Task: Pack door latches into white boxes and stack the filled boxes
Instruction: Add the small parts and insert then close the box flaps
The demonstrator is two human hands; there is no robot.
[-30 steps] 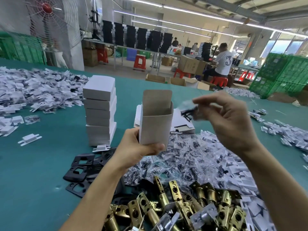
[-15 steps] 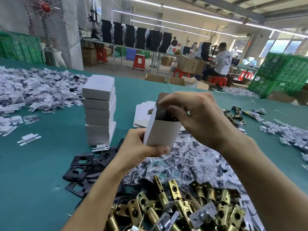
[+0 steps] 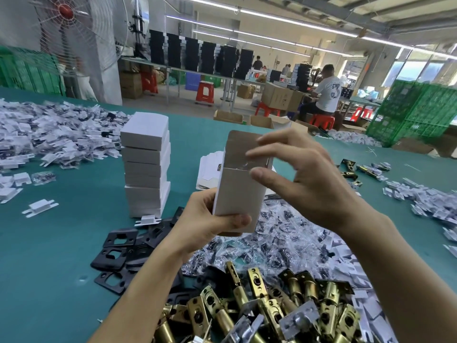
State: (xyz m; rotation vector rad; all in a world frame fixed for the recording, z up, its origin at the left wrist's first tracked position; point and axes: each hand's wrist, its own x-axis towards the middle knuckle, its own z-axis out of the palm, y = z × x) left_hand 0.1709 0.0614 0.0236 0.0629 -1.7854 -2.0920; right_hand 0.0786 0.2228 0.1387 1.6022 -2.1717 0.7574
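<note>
The small clear plastic bag (image 3: 243, 166) is now in the upright white cardboard box (image 3: 237, 194). The right hand (image 3: 304, 179) lifts out, fingers loose and empty. The left hand (image 3: 205, 219) grips the box, which is probably ready for closing.

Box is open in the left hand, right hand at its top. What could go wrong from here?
The clear bag shows at the box mouth, so folding the flap down may pinch it. The left hand grips only the box's lower end; a push from the right hand could tip it. The stack looks uneven and might topple under another box.
</note>
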